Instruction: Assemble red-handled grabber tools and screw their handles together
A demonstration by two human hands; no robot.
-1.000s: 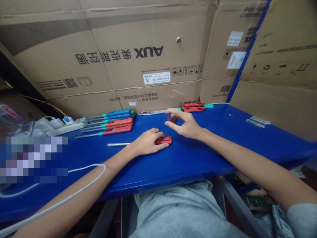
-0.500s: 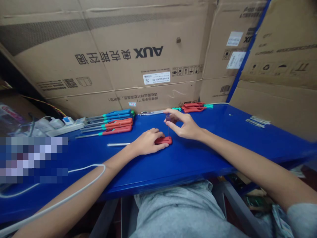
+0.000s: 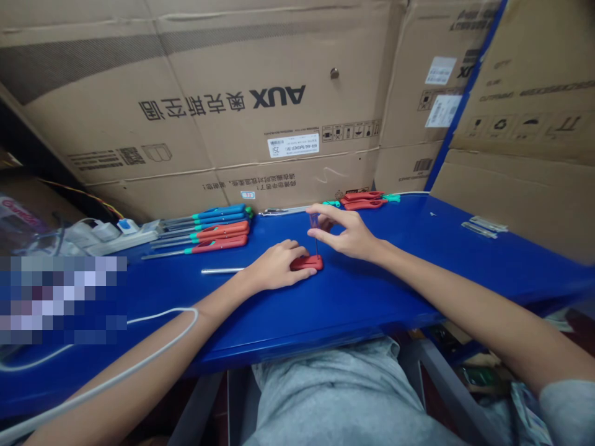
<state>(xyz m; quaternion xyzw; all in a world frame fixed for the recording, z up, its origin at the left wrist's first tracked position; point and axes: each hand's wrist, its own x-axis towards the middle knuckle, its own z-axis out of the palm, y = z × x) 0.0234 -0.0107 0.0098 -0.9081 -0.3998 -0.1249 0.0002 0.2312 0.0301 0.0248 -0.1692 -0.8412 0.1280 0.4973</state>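
Observation:
My left hand (image 3: 275,266) lies curled over a red-handled screwdriver (image 3: 308,262) on the blue table (image 3: 353,291), pressing its handle down; the metal shaft (image 3: 222,271) sticks out to the left. My right hand (image 3: 349,234) pinches a small thin driver (image 3: 315,234) with a dark blue top, held upright with its tip on the red handle's right end.
A row of blue and red screwdrivers (image 3: 209,230) lies at the back left beside a white power strip (image 3: 109,234). Two more red handles (image 3: 365,200) lie at the back right. Cardboard boxes (image 3: 260,99) wall the rear. A white cable (image 3: 153,334) crosses my left forearm.
My right hand's fingers have shifted slightly round the small driver's top; the left hand and the red handle have stayed put.

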